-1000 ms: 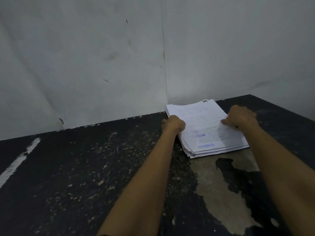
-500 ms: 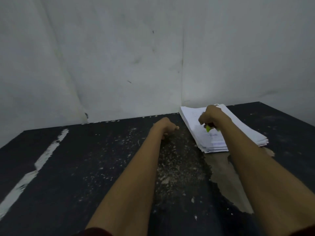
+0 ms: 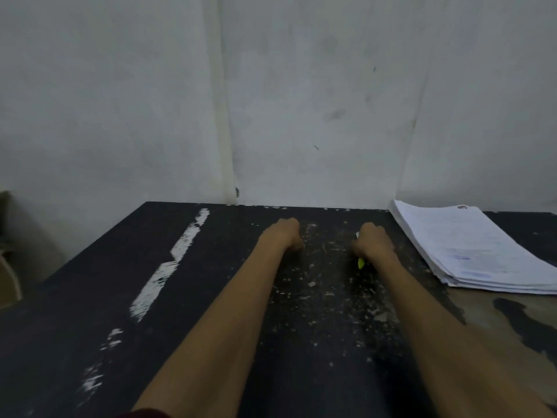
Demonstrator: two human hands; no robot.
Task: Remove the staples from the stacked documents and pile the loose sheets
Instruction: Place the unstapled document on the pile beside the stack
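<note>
Grey-white walls [image 3: 301,101], scuffed and stained, meet in a corner behind a dark table [image 3: 75,312] whose top is flecked with pale chips and crossed by a broken white paint streak [image 3: 174,257]. Near the right edge the dark coating has worn away to a tan patch [image 3: 482,309]. Both bare forearms reach out over the middle of the table. The left hand [image 3: 284,236] rests knuckles-up on the surface, its fingers curled under into a fist with nothing showing in it. The right hand [image 3: 373,242], a little way to its right, is clenched round a small yellow-green tool [image 3: 360,263]; the bright end pokes out below the fist and a pale tip shows at the top, but I cannot make out its exact form. The stack of documents [image 3: 461,245] lies at the table's far right, against the wall, apart from both hands, its sheets slightly fanned at the near edge. A dark red sleeve [image 3: 144,413] shows at the bottom.
</note>
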